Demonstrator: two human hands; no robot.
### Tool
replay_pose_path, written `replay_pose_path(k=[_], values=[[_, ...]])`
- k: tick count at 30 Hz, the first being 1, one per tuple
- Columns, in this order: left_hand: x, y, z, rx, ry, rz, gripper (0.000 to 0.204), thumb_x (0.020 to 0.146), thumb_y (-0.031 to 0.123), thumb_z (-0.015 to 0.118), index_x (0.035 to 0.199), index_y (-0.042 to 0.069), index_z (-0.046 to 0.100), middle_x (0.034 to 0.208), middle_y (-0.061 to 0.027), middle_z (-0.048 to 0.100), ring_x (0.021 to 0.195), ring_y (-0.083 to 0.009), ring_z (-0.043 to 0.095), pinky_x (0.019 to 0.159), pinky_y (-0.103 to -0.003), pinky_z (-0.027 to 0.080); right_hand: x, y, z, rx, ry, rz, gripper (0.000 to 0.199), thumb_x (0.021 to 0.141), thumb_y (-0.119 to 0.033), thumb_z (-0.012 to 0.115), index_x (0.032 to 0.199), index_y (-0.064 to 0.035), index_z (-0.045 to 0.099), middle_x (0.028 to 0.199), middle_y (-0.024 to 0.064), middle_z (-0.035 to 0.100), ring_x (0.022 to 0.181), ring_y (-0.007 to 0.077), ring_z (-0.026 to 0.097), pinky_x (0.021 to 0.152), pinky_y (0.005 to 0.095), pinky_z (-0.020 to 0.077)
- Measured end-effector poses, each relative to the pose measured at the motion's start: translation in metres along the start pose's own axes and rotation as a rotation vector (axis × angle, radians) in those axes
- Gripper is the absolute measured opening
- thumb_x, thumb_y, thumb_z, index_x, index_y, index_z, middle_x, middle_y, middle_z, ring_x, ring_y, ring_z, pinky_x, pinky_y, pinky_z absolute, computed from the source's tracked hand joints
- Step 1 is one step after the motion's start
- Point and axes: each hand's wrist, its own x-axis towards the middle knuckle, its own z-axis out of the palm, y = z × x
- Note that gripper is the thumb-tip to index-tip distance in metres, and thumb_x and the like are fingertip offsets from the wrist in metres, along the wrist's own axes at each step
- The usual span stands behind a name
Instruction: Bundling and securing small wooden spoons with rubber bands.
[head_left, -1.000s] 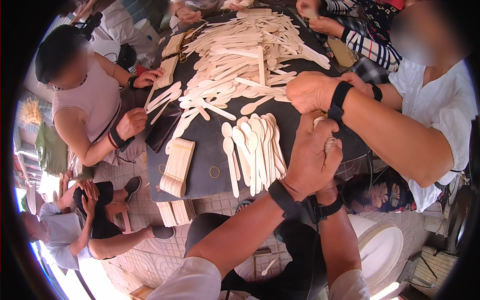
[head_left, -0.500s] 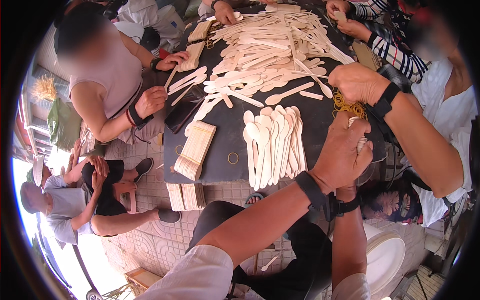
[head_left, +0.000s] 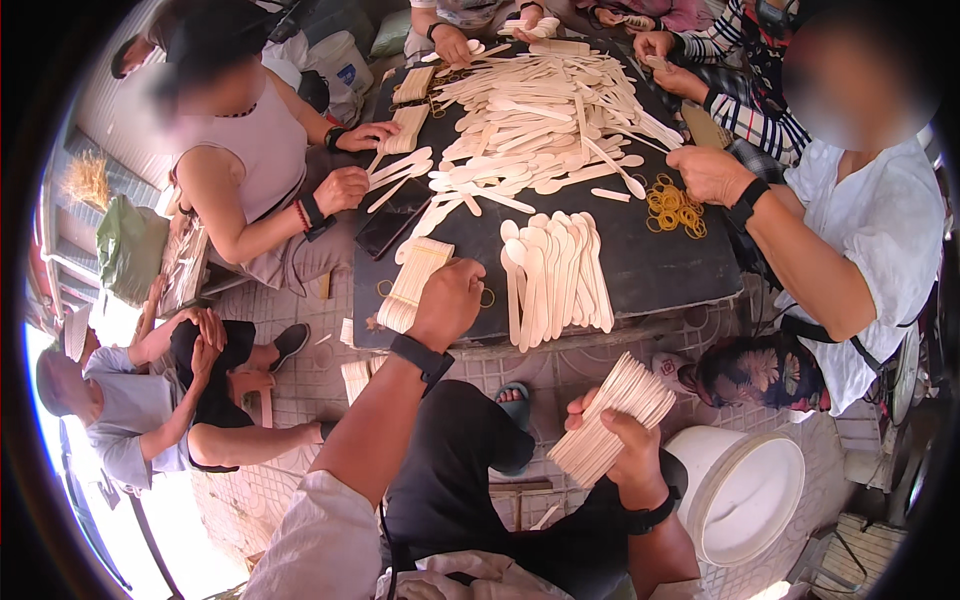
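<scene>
In the head view, my right hand (head_left: pixel 637 455) grips a thick stack of flat wooden spoons (head_left: pixel 612 420), held tilted over my lap below the table edge. The fingers wrap around its lower and side edges. My left hand (head_left: pixel 447 303) is over the near left of the table, fingers curled, against a banded bundle of wooden spoons (head_left: pixel 420 265). A yellow rubber band (head_left: pixel 487 298) shows beside its knuckles. The fingertips are hidden, so whatever they hold cannot be made out. To the right lies a loose row of wooden spoons (head_left: pixel 557 280).
A large heap of wooden spoons (head_left: pixel 540 110) covers the far table (head_left: pixel 680 270). Yellow rubber bands (head_left: pixel 676 207) lie in a pile at the right. Co-workers sit around the table, hands at its edges. A white bucket (head_left: pixel 745 495) stands at my right, and a phone (head_left: pixel 393 228) lies at left.
My hands were together at the table's right side near the rubber bands. The right hand has come down toward my lap with the stack; the left has swung left to the banded bundle.
</scene>
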Motion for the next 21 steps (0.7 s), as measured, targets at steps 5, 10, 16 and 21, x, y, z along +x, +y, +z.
replay_pose_path(k=[5,10,16,21], values=[[0.003,-0.018,0.015,0.202,-0.117,0.118,0.006,0.077,0.003,0.055,0.083,0.003,0.058,0.093,-0.0195,0.058,0.082,-0.0382,0.060,0.071,-0.043,0.048,-0.052,0.056,0.003,0.051,0.087,0.107,0.032,0.076,-0.017,0.056,0.099,0.0053,0.056,0.090,0.0178,0.061,0.082,0.0280,0.062,0.074,0.0399,0.0507],[-0.001,-0.026,0.008,0.362,-0.127,0.231,0.006,0.078,0.001,0.050,0.081,-0.001,0.055,0.094,-0.0223,0.058,0.077,-0.0400,0.059,0.069,-0.044,0.048,-0.078,0.061,0.013,0.031,0.097,0.079,0.033,0.075,-0.016,0.056,0.101,0.0045,0.055,0.092,0.0183,0.061,0.082,0.0288,0.062,0.075,0.0415,0.0504],[-0.077,0.041,-0.028,-0.571,-0.365,-0.057,0.006,0.088,0.004,0.054,0.083,0.001,0.052,0.077,-0.0046,0.057,0.067,-0.0101,0.053,0.059,-0.024,0.043,-0.084,0.054,0.019,0.044,0.022,-0.002,0.033,0.077,-0.015,0.056,0.104,0.0037,0.054,0.103,0.0192,0.057,0.086,0.0277,0.060,0.075,0.0417,0.0496],[-0.171,0.095,-0.062,-0.367,-0.284,0.265,0.008,0.081,-0.004,0.056,0.086,0.001,0.050,0.077,-0.0118,0.055,0.069,-0.0244,0.056,0.061,-0.032,0.044,-0.093,0.060,0.042,0.130,-0.105,0.049,0.033,0.078,-0.011,0.056,0.107,0.0046,0.054,0.109,0.0175,0.056,0.084,0.0260,0.060,0.071,0.0395,0.0504]])
